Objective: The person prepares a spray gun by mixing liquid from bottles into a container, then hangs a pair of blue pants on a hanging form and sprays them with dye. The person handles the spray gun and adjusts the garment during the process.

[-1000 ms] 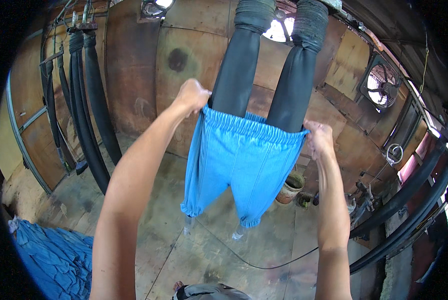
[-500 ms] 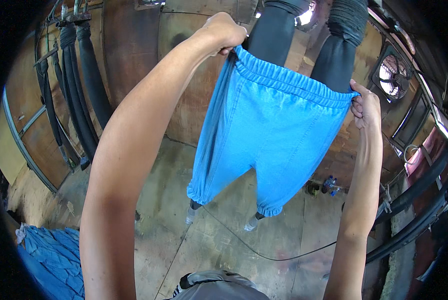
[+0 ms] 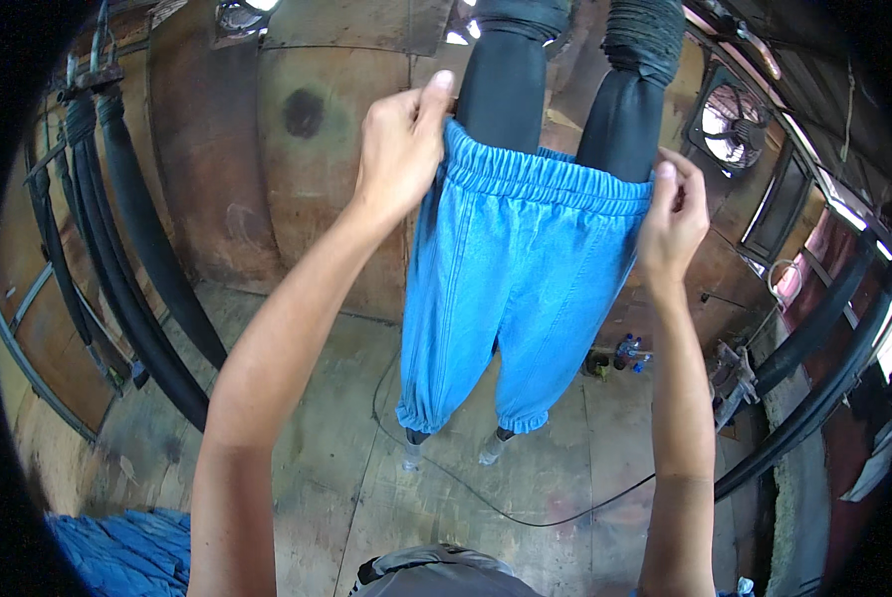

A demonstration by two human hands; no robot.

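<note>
Bright blue elastic-waist trousers (image 3: 531, 264), gathered at the cuffs, hang on a black padded two-legged form (image 3: 504, 85) in front of me. The waistband sits around both black legs, whose tips show below the cuffs. At its left end, my left hand (image 3: 404, 144) rests against the waistband with the thumb stretched upward; its other fingers are mostly hidden. Beside the right end is my right hand (image 3: 673, 214), its fingers loosely bent and apart from the thumb. Neither hand visibly pinches the fabric.
Black padded poles (image 3: 142, 239) hang at the left, and more dark tubes (image 3: 814, 428) run along the right. A fan (image 3: 733, 119) is set in the right wall. Blue cloth (image 3: 122, 547) lies at lower left. A cable (image 3: 526, 522) crosses the floor; bottles (image 3: 627, 350) stand by the wall.
Both hands have come inward and loosened from the stretched waistband, which has narrowed around the black legs. The trousers hang more evenly, with the cuffs nearer level. My view has shifted.
</note>
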